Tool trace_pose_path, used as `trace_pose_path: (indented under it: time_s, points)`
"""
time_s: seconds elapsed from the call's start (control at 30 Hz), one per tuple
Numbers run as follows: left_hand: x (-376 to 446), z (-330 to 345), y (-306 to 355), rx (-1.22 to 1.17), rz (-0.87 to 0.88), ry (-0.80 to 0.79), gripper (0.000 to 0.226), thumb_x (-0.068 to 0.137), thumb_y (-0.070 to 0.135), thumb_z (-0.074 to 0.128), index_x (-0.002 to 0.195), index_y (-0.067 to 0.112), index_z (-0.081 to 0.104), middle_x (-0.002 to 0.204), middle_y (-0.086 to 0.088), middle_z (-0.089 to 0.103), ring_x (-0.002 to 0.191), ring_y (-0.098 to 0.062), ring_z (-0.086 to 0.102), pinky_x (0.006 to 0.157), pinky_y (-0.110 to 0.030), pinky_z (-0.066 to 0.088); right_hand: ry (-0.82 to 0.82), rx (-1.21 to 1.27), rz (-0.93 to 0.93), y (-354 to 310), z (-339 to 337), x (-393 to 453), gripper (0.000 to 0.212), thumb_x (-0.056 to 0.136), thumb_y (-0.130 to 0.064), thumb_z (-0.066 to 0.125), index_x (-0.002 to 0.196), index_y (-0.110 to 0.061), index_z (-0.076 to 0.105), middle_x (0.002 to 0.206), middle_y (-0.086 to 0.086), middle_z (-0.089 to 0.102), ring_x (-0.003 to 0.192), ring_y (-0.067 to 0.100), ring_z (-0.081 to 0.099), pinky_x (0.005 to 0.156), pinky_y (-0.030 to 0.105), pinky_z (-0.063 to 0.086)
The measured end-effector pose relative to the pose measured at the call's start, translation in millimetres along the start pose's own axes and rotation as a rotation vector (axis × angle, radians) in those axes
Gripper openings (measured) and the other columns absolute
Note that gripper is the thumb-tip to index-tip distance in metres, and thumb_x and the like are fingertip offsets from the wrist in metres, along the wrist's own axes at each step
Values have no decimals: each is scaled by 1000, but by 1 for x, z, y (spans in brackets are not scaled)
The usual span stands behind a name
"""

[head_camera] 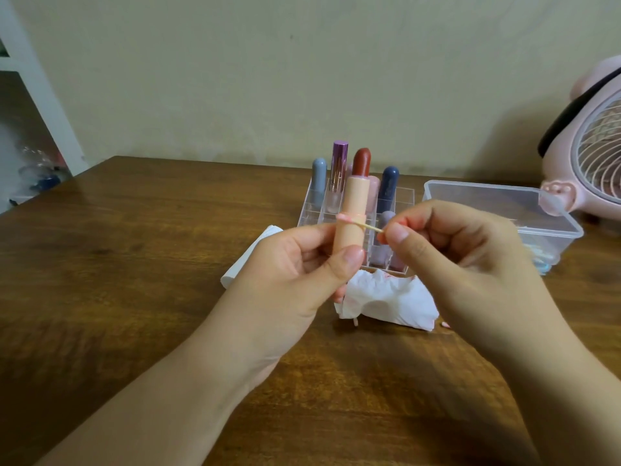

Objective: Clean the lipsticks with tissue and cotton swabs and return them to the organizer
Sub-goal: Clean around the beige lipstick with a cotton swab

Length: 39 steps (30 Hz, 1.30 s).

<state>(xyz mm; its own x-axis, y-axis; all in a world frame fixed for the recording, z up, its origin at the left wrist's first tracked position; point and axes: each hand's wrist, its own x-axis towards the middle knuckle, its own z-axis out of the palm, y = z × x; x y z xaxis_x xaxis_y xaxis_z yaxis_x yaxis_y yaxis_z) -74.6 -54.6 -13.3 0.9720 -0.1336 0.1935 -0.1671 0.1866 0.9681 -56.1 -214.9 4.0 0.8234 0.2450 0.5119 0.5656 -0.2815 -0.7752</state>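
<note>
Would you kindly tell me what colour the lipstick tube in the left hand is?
Peach tube, red bullet on top; head view.

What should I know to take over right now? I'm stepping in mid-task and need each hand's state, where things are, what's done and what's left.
Left hand grips the peach lipstick upright, its red bullet exposed. Right hand pinches a cotton swab, its tip on the tube's seam.
The clear organizer behind holds several capped lipsticks. A stained tissue lies on the table under the hands. The clear plastic box sits at right.
Done: wiping is under way, judging by the stains.
Left: finish swabbing, cap this lipstick, return it to the organizer. Its cap is not visible. I cannot tell which of the others are cleaned.
</note>
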Motion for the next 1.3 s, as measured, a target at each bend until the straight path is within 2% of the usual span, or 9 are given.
trace_pose_path:
  time_s: [0.2, 0.4, 0.53, 0.63, 0.73, 0.9, 1.03, 1.13, 1.3]
  points:
    - [1, 1, -1, 69, 91, 83, 29, 65, 24, 68, 93, 18, 64, 62, 14, 63, 51, 2, 54, 48, -10, 40, 15, 9, 21, 0, -2, 0, 21, 81, -36, 66, 69, -19, 67, 63, 19, 56, 47, 8, 43, 45, 9, 34]
    - [2, 0, -2, 82, 109, 93, 32, 63, 22, 71, 92, 22, 58, 80, 0, 72, 51, -4, 54, 46, -15, 42, -26, 19, 0, 4, 6, 0, 15, 80, -30, 59, 72, -20, 66, 67, 17, 61, 63, 31, 54, 54, 22, 43]
    - [0, 2, 1, -12, 82, 45, 28, 72, 25, 61, 98, 17, 57, 73, 1, 69, 48, -8, 51, 49, -15, 43, -11, 55, 28, 3, 1, 0, 15, 79, -33, 59, 70, -24, 65, 62, 8, 60, 45, 3, 47, 43, 9, 36]
    - [-1, 2, 1, -31, 70, 15, 26, 78, 25, 56, 103, 18, 59, 79, -1, 70, 53, -7, 55, 52, -15, 45, -16, 54, 42, 2, -1, 1, 11, 79, -37, 60, 73, -30, 67, 64, 11, 58, 43, 0, 43, 42, 6, 31]
    - [0, 1, -1, 43, 78, 47, 30, 78, 25, 58, 107, 19, 62, 74, 0, 69, 50, -3, 53, 50, -11, 43, -1, 32, 45, 1, -2, 1, 20, 82, -36, 65, 70, -20, 66, 66, 13, 60, 50, 2, 46, 47, 8, 35]
    - [2, -2, -5, 220, 141, 159, 27, 69, 35, 66, 93, 22, 64, 75, 6, 68, 48, -2, 52, 50, -15, 42, 24, 9, 16, 1, 0, 2, 16, 79, -34, 59, 71, -22, 66, 66, 12, 60, 52, 7, 48, 48, 10, 37]
    - [0, -2, -6, 290, 167, 234, 23, 69, 32, 71, 84, 27, 55, 72, 15, 64, 47, -1, 55, 45, -15, 42, -9, -92, -64, 3, 10, -1, 16, 85, -33, 62, 73, -23, 64, 61, 12, 58, 53, 22, 50, 49, 24, 39]
    - [-2, -2, -8, 403, 195, 302, 24, 74, 27, 75, 81, 31, 53, 71, 13, 62, 47, -1, 54, 45, -15, 42, 8, -106, -76, 4, 8, -1, 13, 82, -30, 58, 72, -24, 63, 59, 9, 57, 53, 22, 49, 47, 21, 37]
    - [-1, -1, -11, 567, 283, 433, 28, 67, 40, 75, 78, 31, 51, 68, 8, 63, 50, -4, 57, 45, -18, 42, -16, -184, -148, 1, 17, -2, 11, 85, -26, 58, 74, -26, 60, 54, 3, 51, 45, 6, 42, 46, 9, 31]
